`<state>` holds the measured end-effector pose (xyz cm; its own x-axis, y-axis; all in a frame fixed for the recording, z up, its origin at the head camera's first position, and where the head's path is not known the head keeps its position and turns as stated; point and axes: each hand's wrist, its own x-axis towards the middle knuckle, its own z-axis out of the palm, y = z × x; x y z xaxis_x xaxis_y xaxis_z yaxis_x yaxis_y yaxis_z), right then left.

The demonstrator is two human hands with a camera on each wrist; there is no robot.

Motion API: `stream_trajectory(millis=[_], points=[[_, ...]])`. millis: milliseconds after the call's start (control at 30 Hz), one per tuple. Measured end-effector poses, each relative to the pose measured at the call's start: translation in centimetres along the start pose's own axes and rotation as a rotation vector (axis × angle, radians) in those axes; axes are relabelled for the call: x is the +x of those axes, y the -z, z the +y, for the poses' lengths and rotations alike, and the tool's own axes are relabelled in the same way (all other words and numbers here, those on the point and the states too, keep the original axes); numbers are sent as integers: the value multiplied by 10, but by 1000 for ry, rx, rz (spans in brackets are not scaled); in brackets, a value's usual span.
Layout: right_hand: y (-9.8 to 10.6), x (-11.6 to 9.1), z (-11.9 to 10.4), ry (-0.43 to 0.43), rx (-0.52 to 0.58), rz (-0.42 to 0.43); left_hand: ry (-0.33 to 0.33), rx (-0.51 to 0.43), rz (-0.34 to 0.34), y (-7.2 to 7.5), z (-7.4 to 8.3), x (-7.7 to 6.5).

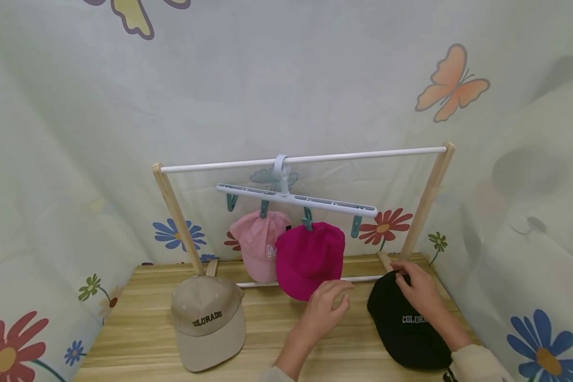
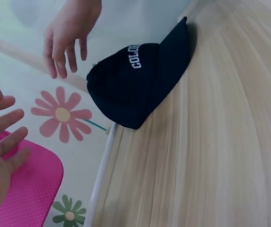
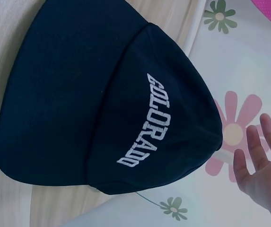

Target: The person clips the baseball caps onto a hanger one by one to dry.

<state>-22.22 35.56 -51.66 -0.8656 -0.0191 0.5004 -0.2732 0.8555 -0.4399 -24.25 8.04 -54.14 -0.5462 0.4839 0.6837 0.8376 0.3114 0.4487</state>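
My left hand [image 1: 321, 312], fingers relaxed, is in front of the lower part of a magenta cap [image 1: 312, 252] that hangs from a green clip [image 1: 307, 218]. Over the crown of a black cap [image 1: 393, 318] lettered "COLORADO" is my right hand [image 1: 421, 291]. In the left wrist view, this right hand [image 2: 71, 35] hangs with loose fingers just above the black cap [image 2: 121, 85], which sits on the table. The right wrist view shows the fingers apart from the cap's crown [image 3: 182, 99]. Neither hand holds anything.
A white hanger [image 1: 286, 198] hooks over the rod [image 1: 363, 156] of a wooden-legged rack. A light pink cap [image 1: 259, 245] hangs beside the magenta one; the outer clips [image 1: 356, 227] hold nothing. A beige cap [image 1: 209, 307] lies at left on the wooden table [image 1: 138, 318].
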Motion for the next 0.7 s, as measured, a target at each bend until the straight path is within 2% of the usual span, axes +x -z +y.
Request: stream_trajectory(millis=[133, 300, 433, 700], points=[[1, 1, 6, 8, -3, 21, 27, -15, 16, -4, -1, 0], [5, 2, 10, -1, -5, 17, 107, -52, 13, -7, 1, 2], [8, 1, 11, -29, -1, 8, 178, -87, 11, -9, 1, 4], [12, 1, 16, -102, 2, -3, 257, -140, -28, -20, -8, 14]])
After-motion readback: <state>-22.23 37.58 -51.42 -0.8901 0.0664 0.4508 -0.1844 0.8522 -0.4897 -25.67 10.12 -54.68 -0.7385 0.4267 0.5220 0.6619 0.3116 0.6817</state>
